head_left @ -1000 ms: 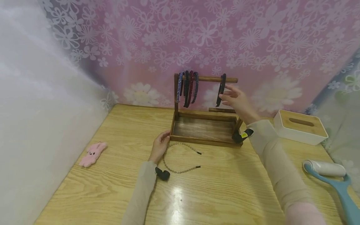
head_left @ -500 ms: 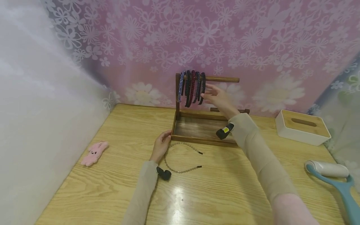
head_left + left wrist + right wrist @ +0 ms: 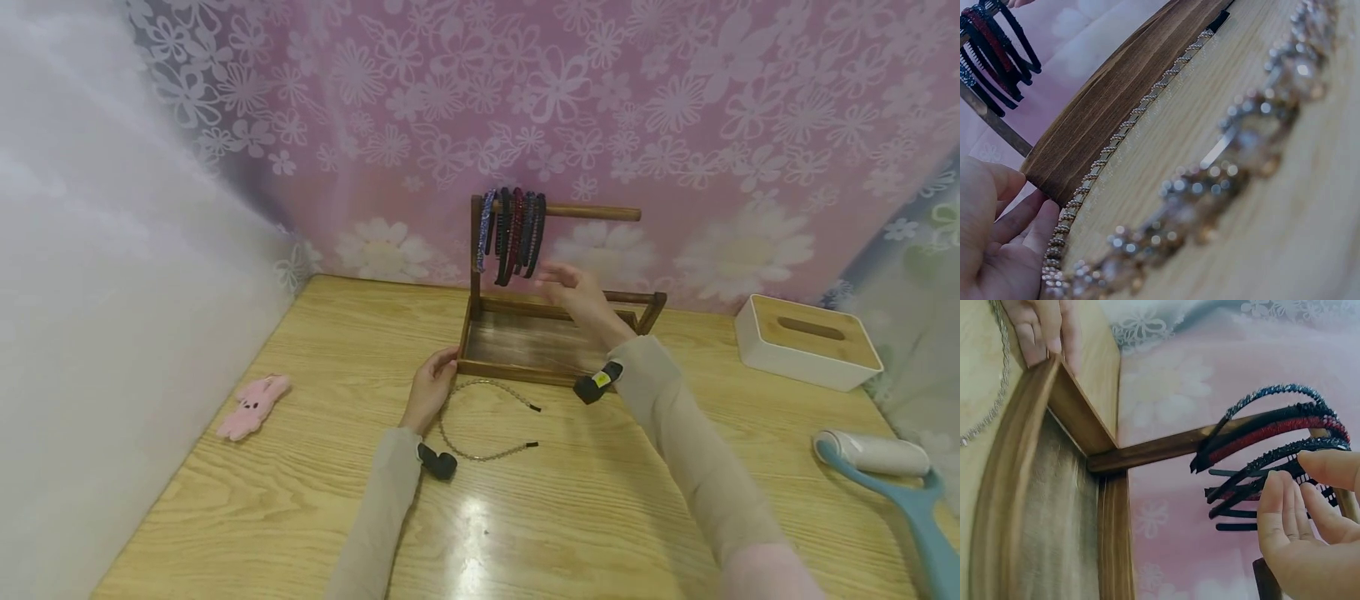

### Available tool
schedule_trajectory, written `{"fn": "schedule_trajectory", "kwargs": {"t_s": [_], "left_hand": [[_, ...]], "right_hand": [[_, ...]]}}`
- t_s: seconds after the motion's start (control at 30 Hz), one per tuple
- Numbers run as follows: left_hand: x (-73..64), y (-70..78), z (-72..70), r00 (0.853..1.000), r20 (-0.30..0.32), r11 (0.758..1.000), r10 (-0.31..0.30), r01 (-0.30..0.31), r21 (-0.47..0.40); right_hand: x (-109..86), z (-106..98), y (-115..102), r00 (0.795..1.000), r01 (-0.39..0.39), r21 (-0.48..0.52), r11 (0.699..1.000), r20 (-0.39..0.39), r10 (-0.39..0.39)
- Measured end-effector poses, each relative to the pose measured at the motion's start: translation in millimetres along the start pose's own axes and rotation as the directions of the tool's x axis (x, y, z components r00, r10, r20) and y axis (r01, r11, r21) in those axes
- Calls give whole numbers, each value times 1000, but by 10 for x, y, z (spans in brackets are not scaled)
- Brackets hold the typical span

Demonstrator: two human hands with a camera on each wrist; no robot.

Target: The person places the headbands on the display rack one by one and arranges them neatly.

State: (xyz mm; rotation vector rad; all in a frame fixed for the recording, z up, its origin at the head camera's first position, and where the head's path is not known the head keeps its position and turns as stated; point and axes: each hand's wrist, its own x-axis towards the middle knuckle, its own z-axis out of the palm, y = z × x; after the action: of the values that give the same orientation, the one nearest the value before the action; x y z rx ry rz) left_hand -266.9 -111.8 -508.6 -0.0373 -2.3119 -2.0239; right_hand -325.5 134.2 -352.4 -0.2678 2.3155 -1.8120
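Observation:
Several headbands (image 3: 517, 233), black, red and blue-patterned, hang bunched at the left of the upper bar of a wooden rack (image 3: 592, 212). My right hand (image 3: 573, 292) is just below and right of them in the head view, holding nothing, fingers loosely bent. In the right wrist view, the right hand (image 3: 1310, 519) overlaps the lower headbands. My left hand (image 3: 431, 383) pinches the front left corner of the rack's tray, thumb and fingers on either side in the left wrist view. A beaded headband (image 3: 480, 458) lies on the table close to the left hand, its ends pointing right.
A pink plush toy (image 3: 255, 407) lies at the left of the table (image 3: 300, 500). To the right are a white tissue box (image 3: 806, 354) with a wooden lid and a lint roller (image 3: 873, 454) with a blue handle. A floral curtain (image 3: 375, 167) hangs behind the rack.
My right hand slid a black headband left along the upper bar against the others, then let go and lowered. The left hand has stayed at the tray corner.

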Motion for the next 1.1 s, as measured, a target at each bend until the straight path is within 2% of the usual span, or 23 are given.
{"fn": "schedule_trajectory", "kwargs": {"t_s": [0.17,0.3,0.37,0.53,0.63,0.83,1.0,1.1], "left_hand": [[-5,3,2,1000,-8,1000,10,-10,10],[-1,4,5,1000,-10,1000,10,-10,9],[1,5,10,1000,-10,1000,9,-9,10],[-1,6,19,1000,-15,1000,12,-12,12],[-4,9,21,1000,-15,1000,9,-9,12],[-4,-2,16,1000,-14,1000,8,-8,24],[-11,7,10,1000,-5,1000,-9,9,12],[-6,6,6,1000,0,1000,-14,14,12]], "right_hand": [[-139,64,119,1000,-22,-12,1000,13,22],[-242,179,277,997,-61,47,997,48,58],[-300,268,367,995,-77,80,994,70,72],[-474,550,556,985,-110,67,992,141,99],[-573,739,643,975,-110,33,993,197,101],[-729,1065,825,949,-61,-61,996,306,77],[-871,1222,892,921,-38,-162,986,378,97],[-946,1268,892,916,-15,-226,974,387,104]]}}
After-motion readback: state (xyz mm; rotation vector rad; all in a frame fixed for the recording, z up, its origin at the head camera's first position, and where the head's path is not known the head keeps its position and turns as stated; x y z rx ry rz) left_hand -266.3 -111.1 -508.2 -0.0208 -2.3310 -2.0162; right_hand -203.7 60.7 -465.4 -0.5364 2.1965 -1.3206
